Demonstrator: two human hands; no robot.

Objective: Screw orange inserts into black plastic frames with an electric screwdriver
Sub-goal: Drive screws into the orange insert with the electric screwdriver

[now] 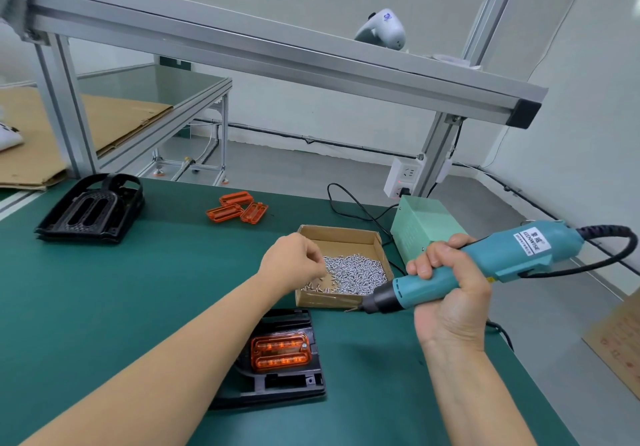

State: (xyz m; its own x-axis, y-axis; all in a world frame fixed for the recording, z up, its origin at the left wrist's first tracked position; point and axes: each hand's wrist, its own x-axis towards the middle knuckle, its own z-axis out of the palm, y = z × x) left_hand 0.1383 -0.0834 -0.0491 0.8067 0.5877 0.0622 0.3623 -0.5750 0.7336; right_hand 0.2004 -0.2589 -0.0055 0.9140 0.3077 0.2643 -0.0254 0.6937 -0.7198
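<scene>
screwdriver [485, 265] gripped by right hand [450, 293]; left hand [294, 265] fingertips hidden, grip unclear.

Both forearms are bare from the lower frame edge to the wrists; no sleeve, glove, watch or ring shows. The left hand [294, 262] sits at ten o'clock from the right hand [450, 293], whose fingernails are short and unpainted.

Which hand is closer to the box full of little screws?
The left hand. It is over the near left corner of the cardboard box, fingers reaching into the screws. The right hand is off to the box's right, gripping the electric screwdriver.
</scene>
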